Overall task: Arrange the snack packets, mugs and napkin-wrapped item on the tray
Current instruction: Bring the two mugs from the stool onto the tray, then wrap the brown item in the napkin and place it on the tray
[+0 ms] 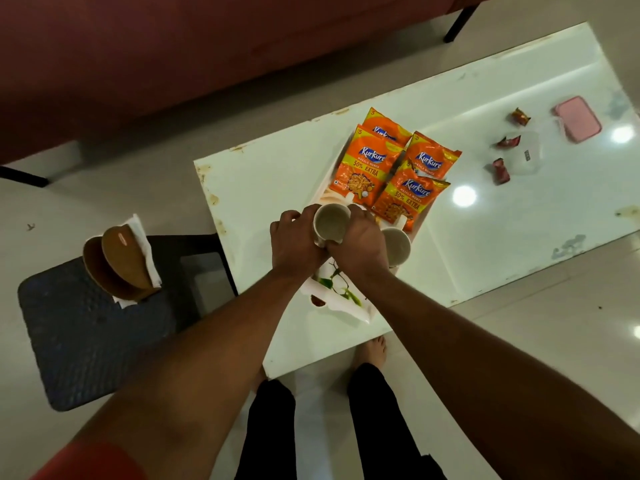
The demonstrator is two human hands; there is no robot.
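A white tray [337, 301] with a leaf pattern lies on the white table [270, 181]. Several orange Kurkure snack packets [365, 168] cover its far half. My left hand [294, 242] and my right hand [360, 245] both grip one white mug [330, 223], held upright over the tray's middle, the left from the left side, the right from the right and near side. A second white mug [396, 245] stands on the tray just right of my right hand. A napkin-wrapped brown item [123, 261] sits on a dark stool [90, 334] to the left, off the table.
Three small red wrapped sweets [507, 142], a clear plastic box [528, 152] and its pink lid [577, 118] lie on the table's far right. A dark red sofa [173, 46] stands behind the table. My feet are under the table's near edge.
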